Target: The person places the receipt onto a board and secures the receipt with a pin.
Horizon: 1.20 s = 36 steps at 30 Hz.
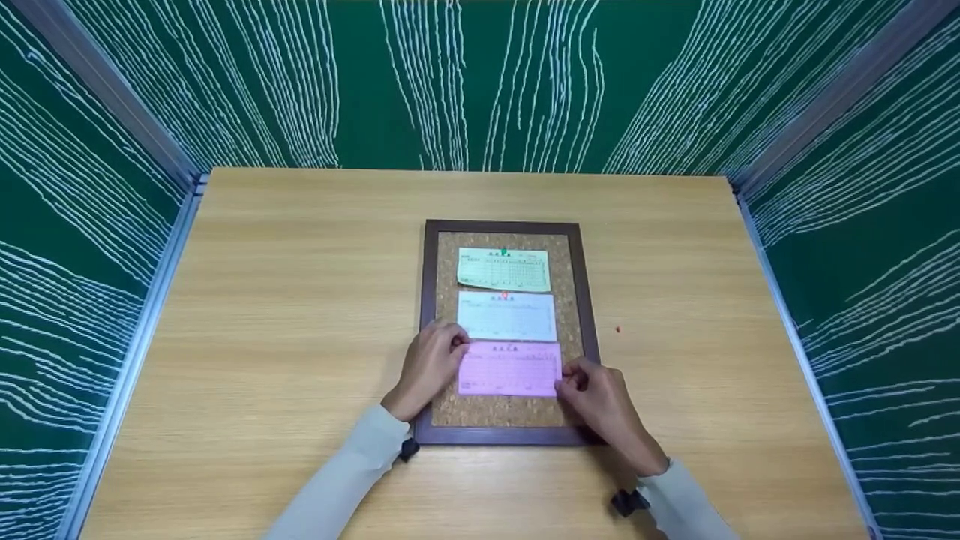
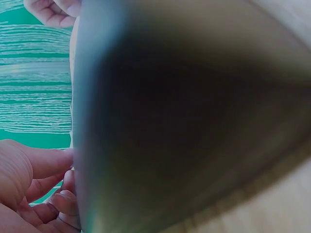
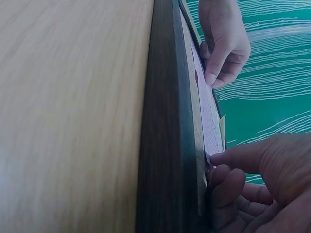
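A purple paper slip point(image 1: 510, 369) lies over the lower part of a cork board point(image 1: 480, 412) with a dark brown frame. My left hand point(image 1: 431, 367) pinches the slip near its upper left corner. At the slip's right edge, my right hand point(image 1: 604, 397) pinches it between thumb and fingers, as the right wrist view of that hand point(image 3: 277, 179) also shows. Just above the purple slip is a white slip point(image 1: 506, 319) with a red pushpin point(image 1: 505, 295) at its top. A green slip point(image 1: 504, 271) sits higher still, under a green pushpin point(image 1: 504, 252).
The board lies on a wooden table point(image 1: 300, 300). A tiny red object point(image 1: 618, 329) rests to the board's right. Green walls point(image 1: 495, 90) with white wavy lines stand behind and at both sides. A dark blurred shape point(image 2: 170, 111) fills most of the left wrist view.
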### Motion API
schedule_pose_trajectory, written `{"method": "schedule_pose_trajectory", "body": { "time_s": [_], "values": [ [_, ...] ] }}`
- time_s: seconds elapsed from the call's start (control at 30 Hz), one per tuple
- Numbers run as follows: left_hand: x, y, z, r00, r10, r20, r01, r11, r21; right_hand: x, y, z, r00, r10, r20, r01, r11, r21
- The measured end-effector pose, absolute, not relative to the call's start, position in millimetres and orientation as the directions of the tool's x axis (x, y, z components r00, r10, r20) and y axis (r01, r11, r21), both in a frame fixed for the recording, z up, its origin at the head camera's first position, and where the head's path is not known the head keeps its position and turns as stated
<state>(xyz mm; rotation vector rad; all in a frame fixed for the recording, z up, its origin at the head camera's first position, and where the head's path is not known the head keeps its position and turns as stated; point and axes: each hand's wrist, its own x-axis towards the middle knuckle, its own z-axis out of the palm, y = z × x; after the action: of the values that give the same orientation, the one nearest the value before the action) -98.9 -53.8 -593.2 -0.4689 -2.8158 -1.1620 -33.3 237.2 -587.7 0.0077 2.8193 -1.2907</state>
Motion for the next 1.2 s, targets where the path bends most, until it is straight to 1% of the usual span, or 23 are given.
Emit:
{"method": "schedule_pose_trajectory", "body": {
  "time_s": [0.23, 0.47, 0.87, 1.2],
  "values": [
    [-101, -57, -602, -0.941, 0.256, 0.223, 0.338, 0.647, 0.684, -33, 238, -588, -0.999, -0.017, -0.047, 0.025, 0.646, -0.763],
    [-99, -54, -592, -0.956, 0.254, 0.149, 0.285, 0.67, 0.685, -34, 237, -587, -0.998, -0.012, -0.054, 0.033, 0.654, -0.755],
    [-99, -53, -594, -0.953, 0.248, 0.173, 0.298, 0.673, 0.677, -35, 238, -587, -0.998, 0.003, -0.065, 0.052, 0.643, -0.764],
    [-99, -52, -593, -0.954, 0.249, 0.168, 0.296, 0.69, 0.661, -42, 253, -586, -0.999, 0.047, 0.014, 0.02, 0.655, -0.755]
  ]
}}
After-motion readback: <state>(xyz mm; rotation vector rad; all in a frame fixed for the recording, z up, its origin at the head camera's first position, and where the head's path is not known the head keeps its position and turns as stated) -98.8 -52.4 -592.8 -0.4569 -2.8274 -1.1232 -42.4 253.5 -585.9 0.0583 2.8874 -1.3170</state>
